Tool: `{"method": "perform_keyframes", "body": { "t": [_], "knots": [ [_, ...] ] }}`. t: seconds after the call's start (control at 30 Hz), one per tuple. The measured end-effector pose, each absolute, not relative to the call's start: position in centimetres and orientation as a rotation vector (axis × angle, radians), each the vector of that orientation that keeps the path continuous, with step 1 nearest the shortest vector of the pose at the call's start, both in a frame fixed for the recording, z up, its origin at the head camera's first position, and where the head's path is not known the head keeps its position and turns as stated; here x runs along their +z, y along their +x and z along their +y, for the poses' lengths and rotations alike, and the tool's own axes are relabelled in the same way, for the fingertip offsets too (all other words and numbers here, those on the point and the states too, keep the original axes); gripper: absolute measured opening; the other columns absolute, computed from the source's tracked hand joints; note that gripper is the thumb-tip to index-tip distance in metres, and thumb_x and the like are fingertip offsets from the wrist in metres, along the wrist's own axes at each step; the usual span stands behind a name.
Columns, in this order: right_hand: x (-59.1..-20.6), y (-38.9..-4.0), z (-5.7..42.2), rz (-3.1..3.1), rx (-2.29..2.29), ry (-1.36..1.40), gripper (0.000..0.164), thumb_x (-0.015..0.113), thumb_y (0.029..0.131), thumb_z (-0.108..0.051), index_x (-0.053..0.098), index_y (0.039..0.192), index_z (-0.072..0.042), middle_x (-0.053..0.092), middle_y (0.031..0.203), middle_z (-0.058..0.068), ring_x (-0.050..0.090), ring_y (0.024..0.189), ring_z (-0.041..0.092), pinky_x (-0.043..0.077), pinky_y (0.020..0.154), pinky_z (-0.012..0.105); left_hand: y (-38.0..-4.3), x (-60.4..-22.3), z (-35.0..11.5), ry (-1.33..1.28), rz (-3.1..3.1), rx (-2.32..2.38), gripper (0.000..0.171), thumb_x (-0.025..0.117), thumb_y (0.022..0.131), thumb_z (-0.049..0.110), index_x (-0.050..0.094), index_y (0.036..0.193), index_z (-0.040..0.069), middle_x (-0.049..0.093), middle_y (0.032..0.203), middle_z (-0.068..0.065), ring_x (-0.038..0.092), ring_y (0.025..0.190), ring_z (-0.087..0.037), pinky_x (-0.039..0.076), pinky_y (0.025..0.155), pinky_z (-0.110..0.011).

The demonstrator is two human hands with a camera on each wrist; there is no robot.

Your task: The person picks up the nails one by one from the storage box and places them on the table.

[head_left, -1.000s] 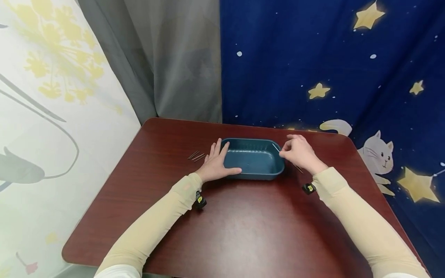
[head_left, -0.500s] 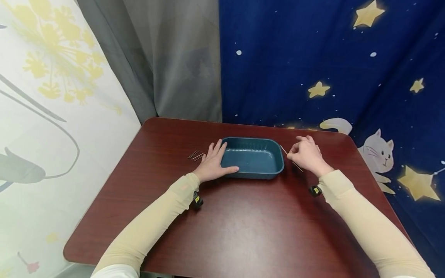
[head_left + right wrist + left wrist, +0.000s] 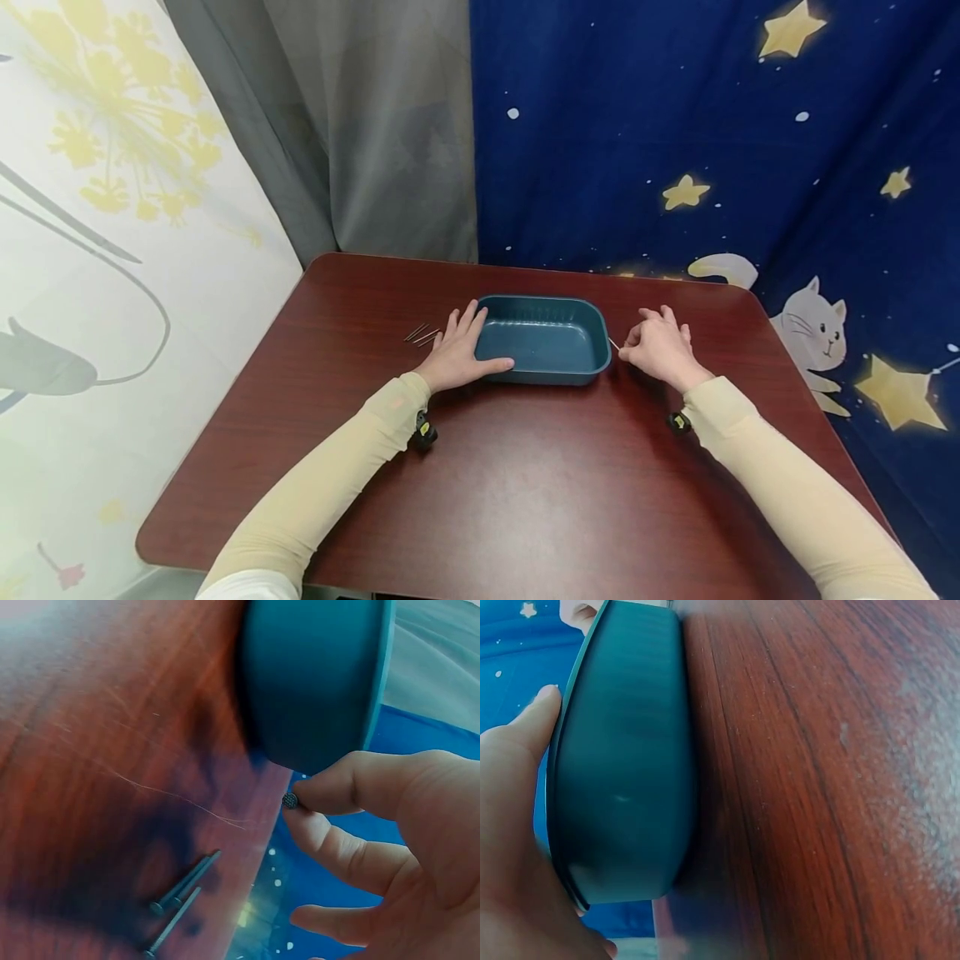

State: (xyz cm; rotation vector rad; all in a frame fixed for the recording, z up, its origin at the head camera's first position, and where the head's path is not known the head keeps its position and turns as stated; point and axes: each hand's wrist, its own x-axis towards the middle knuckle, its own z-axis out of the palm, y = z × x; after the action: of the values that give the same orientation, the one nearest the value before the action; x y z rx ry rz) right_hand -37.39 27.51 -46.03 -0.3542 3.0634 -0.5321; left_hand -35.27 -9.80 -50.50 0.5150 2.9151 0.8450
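A dark teal, rounded rectangular plastic basin (image 3: 542, 347) sits on the table with nothing visible inside. My left hand (image 3: 456, 357) rests on its left end, fingers spread over the rim and thumb along the near edge; the left wrist view shows the thumb by the basin's outer wall (image 3: 622, 765). Just right of the basin, my right hand (image 3: 663, 350) pinches a nail (image 3: 290, 800) between thumb and forefinger. The nail's textured head faces the right wrist camera, its shank mostly hidden there. Loose nails (image 3: 172, 922) lie on the table below that hand.
Several more nails (image 3: 423, 335) lie left of the basin, close to my left fingers. The reddish-brown wooden table (image 3: 517, 483) extends toward me. Behind it hang a grey curtain (image 3: 397, 133) and a blue star-patterned one (image 3: 585, 167).
My right hand has moved right, from over the basin's right rim to outside it, carrying the nail. It now covers the loose nails in the head view. My left hand stays put.
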Motion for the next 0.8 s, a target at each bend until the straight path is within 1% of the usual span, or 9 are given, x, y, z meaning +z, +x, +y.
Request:
{"method": "perform_keyframes", "body": {
  "t": [0.2, 0.37, 0.57, 0.8],
  "knots": [
    [-47.4, -37.0, 27.5, 3.048, -0.517, -0.327, 0.015, 0.079, 0.082, -0.022, 0.074, 0.07, -0.015, 0.037, 0.153, 0.028, 0.008, 0.146, 0.054, 0.006, 0.103, 0.081, -35.2, -50.3, -9.7, 0.512, 2.913, 0.853, 0.118, 0.054, 0.078, 0.086, 0.009, 0.164, 0.018, -0.004, 0.169, -0.002, -0.005, 0.153, -0.035, 0.011, 0.112, -0.071],
    [-48.1, -36.9, 27.4, 3.031, -0.489, -0.31, 0.019, 0.079, 0.083, -0.022, 0.072, 0.066, -0.016, 0.039, 0.151, 0.029, 0.008, 0.145, 0.056, 0.004, 0.102, 0.081, -35.1, -50.2, -9.8, 0.514, 2.905, 0.865, 0.118, 0.056, 0.079, 0.085, 0.01, 0.164, 0.017, -0.003, 0.169, -0.004, -0.005, 0.153, -0.036, 0.01, 0.113, -0.07],
    [-48.8, -36.8, 27.5, 3.044, -0.44, -0.287, 0.022, 0.079, 0.082, -0.023, 0.071, 0.063, -0.016, 0.041, 0.148, 0.03, 0.01, 0.144, 0.057, 0.004, 0.102, 0.082, -35.0, -50.1, -9.7, 0.509, 2.905, 0.867, 0.118, 0.057, 0.078, 0.084, 0.011, 0.164, 0.017, -0.004, 0.169, -0.003, -0.005, 0.153, -0.036, 0.01, 0.113, -0.07],
    [-49.2, -36.9, 27.7, 3.074, -0.396, -0.28, 0.021, 0.079, 0.081, -0.025, 0.072, 0.062, -0.017, 0.043, 0.145, 0.029, 0.011, 0.143, 0.057, 0.002, 0.102, 0.081, -35.1, -50.4, -9.7, 0.511, 2.909, 0.863, 0.119, 0.054, 0.078, 0.086, 0.01, 0.164, 0.017, -0.005, 0.169, -0.002, -0.004, 0.153, -0.036, 0.01, 0.112, -0.071]
  ]
}}
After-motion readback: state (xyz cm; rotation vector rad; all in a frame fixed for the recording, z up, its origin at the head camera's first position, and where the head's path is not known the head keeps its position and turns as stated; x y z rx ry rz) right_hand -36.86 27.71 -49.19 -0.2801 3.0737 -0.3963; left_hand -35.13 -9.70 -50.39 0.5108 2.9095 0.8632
